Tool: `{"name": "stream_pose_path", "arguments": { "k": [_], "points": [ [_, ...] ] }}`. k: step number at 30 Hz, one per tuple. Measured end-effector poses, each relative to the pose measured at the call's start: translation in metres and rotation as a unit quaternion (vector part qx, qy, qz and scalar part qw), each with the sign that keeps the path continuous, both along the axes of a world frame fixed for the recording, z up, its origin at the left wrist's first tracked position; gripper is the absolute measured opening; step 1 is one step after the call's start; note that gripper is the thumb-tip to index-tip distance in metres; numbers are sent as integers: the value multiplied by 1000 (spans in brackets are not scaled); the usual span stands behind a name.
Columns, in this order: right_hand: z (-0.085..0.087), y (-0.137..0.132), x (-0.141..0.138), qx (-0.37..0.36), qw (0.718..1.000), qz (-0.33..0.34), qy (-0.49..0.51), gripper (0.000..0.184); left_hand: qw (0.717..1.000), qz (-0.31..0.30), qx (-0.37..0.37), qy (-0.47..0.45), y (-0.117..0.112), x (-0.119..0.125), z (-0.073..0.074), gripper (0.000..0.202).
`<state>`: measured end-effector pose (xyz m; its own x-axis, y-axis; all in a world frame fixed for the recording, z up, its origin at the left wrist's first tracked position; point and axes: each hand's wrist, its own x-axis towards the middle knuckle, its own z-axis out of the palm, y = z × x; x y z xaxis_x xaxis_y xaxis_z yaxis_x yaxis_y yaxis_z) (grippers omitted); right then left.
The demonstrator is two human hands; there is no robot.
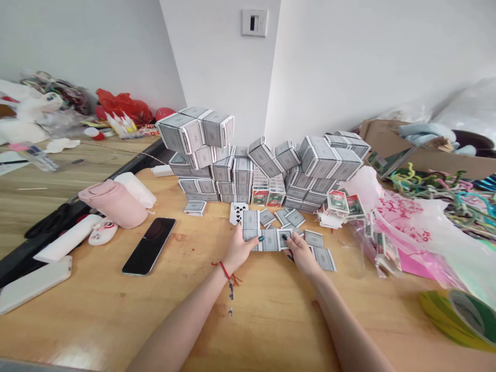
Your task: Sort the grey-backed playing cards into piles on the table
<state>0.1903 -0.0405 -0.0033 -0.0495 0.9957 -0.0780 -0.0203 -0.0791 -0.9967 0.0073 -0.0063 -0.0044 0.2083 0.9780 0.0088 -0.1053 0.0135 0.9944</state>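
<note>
Between my hands is a joined piece of folded playing cards [270, 239] with grey patterned backs, L-shaped, just above the table. My left hand [239, 249] grips its left end, thumb on top. At its right end my right hand [302, 253] pinches the piece between thumb and fingers. Beyond them lie loose folded cards [294, 217] and one face-up spade card [238, 212]. Other folded cards [324, 258] rest by my right hand. Behind stand stacks of card blocks [243, 178], with red and green card boxes [267, 198] in the middle.
A black phone [149, 246], a pink pouch [114, 203] and white rolls [68, 238] lie on the left. To the right are more card boxes [338, 202], a pink-white plastic bag [411, 222], a yellow-green tape roll [459, 315] and a cardboard box [387, 135]. A wall rises behind.
</note>
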Motion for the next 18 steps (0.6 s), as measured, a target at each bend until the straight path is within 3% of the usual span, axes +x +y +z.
{"name": "stream_pose_path", "arguments": {
  "k": [5, 12, 18],
  "points": [
    [1, 1, -3, -13, 999, -32, 29, 33, 999, -17, -3, -41, -2, 2, 6, 45],
    [1, 0, -1, 21, 998, -10, -57, 34, 999, -19, -3, -41, -1, 2, 6, 44],
    [1, -2, -4, 24, 997, -9, -70, 33, 1000, -7, 17, -16, -4, 3, 16, 42]
  ]
}}
